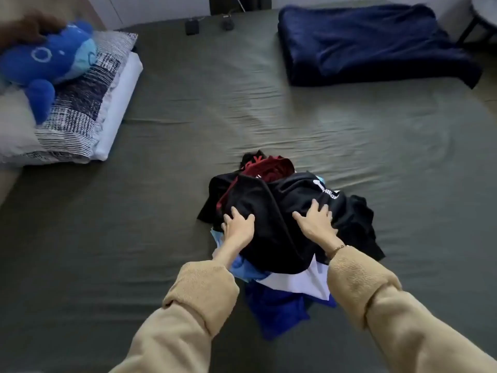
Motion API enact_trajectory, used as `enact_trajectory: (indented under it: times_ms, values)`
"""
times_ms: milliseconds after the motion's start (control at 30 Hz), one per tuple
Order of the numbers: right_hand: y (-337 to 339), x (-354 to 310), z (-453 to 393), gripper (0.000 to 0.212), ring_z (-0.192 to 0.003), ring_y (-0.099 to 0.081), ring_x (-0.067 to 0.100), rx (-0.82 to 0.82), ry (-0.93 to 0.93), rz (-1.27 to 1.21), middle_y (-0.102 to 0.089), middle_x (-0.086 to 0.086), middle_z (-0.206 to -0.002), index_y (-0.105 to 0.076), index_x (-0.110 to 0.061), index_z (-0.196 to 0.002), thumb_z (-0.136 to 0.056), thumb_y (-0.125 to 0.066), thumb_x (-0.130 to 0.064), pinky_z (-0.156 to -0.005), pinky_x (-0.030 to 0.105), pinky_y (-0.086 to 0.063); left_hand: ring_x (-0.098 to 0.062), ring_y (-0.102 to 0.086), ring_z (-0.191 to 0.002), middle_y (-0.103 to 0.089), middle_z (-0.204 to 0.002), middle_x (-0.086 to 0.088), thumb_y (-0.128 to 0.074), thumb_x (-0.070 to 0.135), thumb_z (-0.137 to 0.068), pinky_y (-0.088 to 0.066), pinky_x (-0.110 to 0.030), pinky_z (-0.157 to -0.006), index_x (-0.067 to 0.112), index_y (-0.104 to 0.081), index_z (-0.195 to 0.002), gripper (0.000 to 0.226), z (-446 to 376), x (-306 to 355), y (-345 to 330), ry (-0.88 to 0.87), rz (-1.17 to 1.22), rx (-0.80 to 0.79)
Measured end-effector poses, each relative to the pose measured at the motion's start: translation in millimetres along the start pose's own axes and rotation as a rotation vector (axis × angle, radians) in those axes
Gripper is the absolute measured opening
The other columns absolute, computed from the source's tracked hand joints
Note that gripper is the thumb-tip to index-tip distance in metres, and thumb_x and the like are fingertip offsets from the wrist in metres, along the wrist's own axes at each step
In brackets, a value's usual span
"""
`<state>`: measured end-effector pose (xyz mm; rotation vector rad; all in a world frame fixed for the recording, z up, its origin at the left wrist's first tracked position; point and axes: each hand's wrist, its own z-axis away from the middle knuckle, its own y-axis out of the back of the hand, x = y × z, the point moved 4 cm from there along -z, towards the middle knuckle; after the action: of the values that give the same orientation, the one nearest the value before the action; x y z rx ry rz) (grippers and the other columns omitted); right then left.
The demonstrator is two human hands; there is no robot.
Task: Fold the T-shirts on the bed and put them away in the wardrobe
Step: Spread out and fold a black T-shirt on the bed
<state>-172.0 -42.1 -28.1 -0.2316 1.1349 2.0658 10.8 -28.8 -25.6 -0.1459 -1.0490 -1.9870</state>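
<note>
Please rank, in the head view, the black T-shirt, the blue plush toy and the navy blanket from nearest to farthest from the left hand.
1. Black T-shirt: top of the clothes pile, directly under the left hand.
2. Blue plush toy: far left, on the patterned pillows.
3. Navy blanket: folded at the far right corner of the bed.

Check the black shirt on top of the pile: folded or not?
Not folded. The black shirt lies crumpled over the pile, both hands resting on it.
</note>
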Motion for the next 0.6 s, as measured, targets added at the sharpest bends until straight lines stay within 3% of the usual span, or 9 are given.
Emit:
enact_trajectory:
  times_ms: [267, 400, 500, 600]
  values:
    - [-2.6, 28.5, -48.5, 0.115, -0.141, 0.021, 0.037, 0.078, -0.221, -0.145, 0.023, 0.017, -0.153, 0.01, -0.024, -0.149, -0.072, -0.064, -0.066, -0.107, 0.066, 0.001, -0.033, 0.014, -0.144, 0.019, -0.156, -0.013, -0.041, 0.058, -0.092, -0.004, -0.053, -0.114, 0.021, 0.014, -0.15, 0.088, -56.7, -10.2, -9.3, 0.163, 0.166, 0.03]
    - [-15.9, 35.4, -63.4, 0.128, -0.141, 0.013, 0.042, 0.058, -0.251, -0.264, 0.031, 0.019, -0.15, 0.016, -0.03, -0.148, -0.062, -0.074, -0.063, -0.109, 0.062, -0.005, -0.038, 0.021, -0.142, 0.026, -0.154, -0.013, -0.046, 0.065, -0.086, -0.001, -0.057, -0.113, 0.03, 0.017, -0.148, 0.096, -77.6, -18.0, -20.9, 0.217, 0.254, 0.023]
    - [-17.0, 37.2, -74.6, 0.134, -0.141, -0.003, 0.042, 0.088, -0.293, -0.26, 0.024, 0.024, -0.15, 0.016, -0.033, -0.147, -0.057, -0.077, -0.063, -0.111, 0.055, -0.013, -0.04, 0.018, -0.142, 0.024, -0.154, -0.016, -0.05, 0.069, -0.081, -0.001, -0.057, -0.113, 0.032, 0.017, -0.148, 0.102, -90.6, -25.0, -24.9, 0.267, 0.268, 0.008]
    - [-18.0, 42.8, -87.1, 0.138, -0.14, -0.009, 0.039, 0.056, -0.324, -0.251, -0.001, 0.029, -0.151, 0.018, -0.032, -0.147, -0.054, -0.077, -0.066, -0.111, 0.051, -0.014, -0.041, -0.006, -0.143, 0.004, -0.158, -0.016, -0.052, 0.07, -0.079, -0.01, -0.052, -0.115, 0.032, 0.018, -0.148, 0.105, -103.1, -33.3, -32.6, 0.285, 0.345, -0.018]
